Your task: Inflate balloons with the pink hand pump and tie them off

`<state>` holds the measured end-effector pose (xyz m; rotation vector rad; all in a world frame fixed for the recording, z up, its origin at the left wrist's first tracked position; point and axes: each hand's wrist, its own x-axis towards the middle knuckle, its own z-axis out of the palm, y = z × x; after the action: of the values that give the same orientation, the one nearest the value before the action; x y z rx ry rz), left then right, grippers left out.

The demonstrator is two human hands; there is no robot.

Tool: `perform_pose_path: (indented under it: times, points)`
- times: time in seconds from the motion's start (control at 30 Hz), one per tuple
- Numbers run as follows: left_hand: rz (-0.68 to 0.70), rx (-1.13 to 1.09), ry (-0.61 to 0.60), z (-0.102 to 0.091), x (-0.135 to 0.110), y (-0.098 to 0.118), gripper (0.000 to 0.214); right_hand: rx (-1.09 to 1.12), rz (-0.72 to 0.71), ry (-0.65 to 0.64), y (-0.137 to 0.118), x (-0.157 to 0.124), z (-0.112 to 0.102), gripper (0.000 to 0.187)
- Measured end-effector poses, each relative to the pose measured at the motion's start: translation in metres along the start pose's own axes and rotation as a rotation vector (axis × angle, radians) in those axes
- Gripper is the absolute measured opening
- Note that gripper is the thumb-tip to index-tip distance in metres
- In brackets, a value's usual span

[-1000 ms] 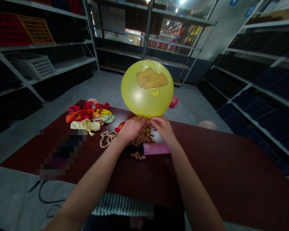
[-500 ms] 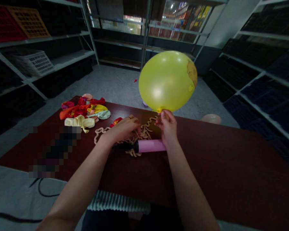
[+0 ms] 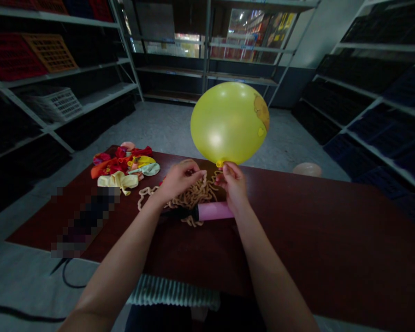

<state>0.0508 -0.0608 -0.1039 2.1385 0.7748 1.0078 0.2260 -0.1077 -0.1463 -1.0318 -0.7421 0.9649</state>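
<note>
Right hand (image 3: 235, 185) pinches cartoon-printed yellow balloon (image 3: 224, 124); blue shelf label (image 3: 248, 47) unreadable.

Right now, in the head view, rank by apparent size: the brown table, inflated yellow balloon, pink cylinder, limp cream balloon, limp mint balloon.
1. Brown table
2. Inflated yellow balloon
3. Pink cylinder and limp cream balloon: too alike to rank
4. Limp mint balloon, partly overlapped

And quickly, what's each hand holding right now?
Left hand: half-curled at a tan curly strand; whether it grips it can't be told.
Right hand: closed, pinching the yellow balloon at its neck.
</note>
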Motion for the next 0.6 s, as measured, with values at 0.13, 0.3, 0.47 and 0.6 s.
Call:
perform_pose_path:
  times: [0.13, 0.3, 0.47, 0.6]
  points:
    - [-0.088, -0.506, 0.05, 0.012, -0.001, 0.013, 0.032, -0.012, -0.001, 0.0, 0.0, -0.001, 0.001, 0.035]
    - [-0.35, -0.82, 0.075, 0.02, -0.002, 0.018, 0.032, -0.03, -0.013, -0.019, -0.002, -0.004, 0.006, 0.031]
    - [-0.124, -0.493, 0.171, 0.017, -0.003, 0.016, 0.023, -0.014, -0.015, -0.06, -0.004, -0.011, 0.013, 0.029]
    - [0.228, -0.119, 0.277, 0.015, -0.006, 0.023, 0.018, 0.029, -0.005, -0.062, -0.004, -0.014, 0.017, 0.028]
